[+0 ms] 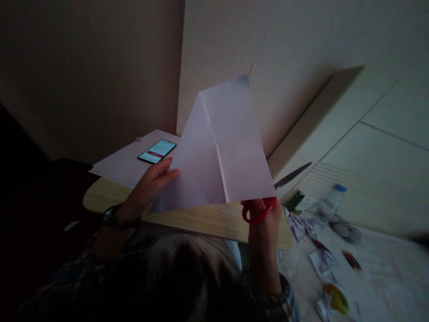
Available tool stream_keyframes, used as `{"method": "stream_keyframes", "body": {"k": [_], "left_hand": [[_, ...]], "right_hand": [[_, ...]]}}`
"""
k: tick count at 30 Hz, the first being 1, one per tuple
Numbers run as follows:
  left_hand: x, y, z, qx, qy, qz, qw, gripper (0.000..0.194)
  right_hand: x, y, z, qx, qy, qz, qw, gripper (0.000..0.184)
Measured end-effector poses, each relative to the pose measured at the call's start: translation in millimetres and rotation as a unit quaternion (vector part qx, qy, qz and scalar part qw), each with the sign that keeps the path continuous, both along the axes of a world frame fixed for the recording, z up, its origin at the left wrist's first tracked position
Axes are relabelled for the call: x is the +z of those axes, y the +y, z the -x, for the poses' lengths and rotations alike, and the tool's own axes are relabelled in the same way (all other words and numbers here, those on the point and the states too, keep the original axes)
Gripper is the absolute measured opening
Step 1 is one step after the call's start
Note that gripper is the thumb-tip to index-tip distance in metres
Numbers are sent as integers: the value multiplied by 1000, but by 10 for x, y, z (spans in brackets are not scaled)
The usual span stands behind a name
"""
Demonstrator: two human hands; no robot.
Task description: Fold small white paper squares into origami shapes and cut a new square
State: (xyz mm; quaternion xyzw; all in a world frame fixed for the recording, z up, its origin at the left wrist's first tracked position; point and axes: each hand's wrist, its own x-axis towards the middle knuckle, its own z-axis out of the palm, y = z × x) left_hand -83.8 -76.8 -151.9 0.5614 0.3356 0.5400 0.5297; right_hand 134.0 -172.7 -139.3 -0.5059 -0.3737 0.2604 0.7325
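Note:
A white sheet of paper (pixel 217 147) with a crease down its middle is held up over the wooden table. My left hand (pixel 159 176) pinches the sheet's left edge, thumb in front. My right hand (pixel 264 214) is closed on a pair of scissors with red handles (pixel 256 214). Their dark blade points up and to the right, past the sheet's lower right corner. The paper hides part of the scissors and the right fingertips. I cannot tell whether the right hand also grips the paper.
On more white paper (pixel 117 161) at the table's left lies a phone (pixel 157 151) with its screen lit. The wooden table (pixel 197 219) stands close to the wall (pixel 214 53). A plastic bottle (pixel 330 205) with a blue cap and several scattered items lie lower down at the right.

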Motion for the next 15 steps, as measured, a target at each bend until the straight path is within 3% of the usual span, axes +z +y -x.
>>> {"method": "stream_keyframes", "body": {"k": [5, 10, 15], "left_hand": [[8, -21, -1, -7, 9, 5, 1000, 22], [0, -20, 17, -7, 15, 4, 1000, 23], [-1, 6, 86, -45, 42, 19, 998, 21]], "right_hand": [[27, -47, 0, -17, -4, -44, 999, 17], [38, -87, -49, 3, 30, -73, 997, 27], [49, -73, -113, -29, 12, -19, 999, 30]]}}
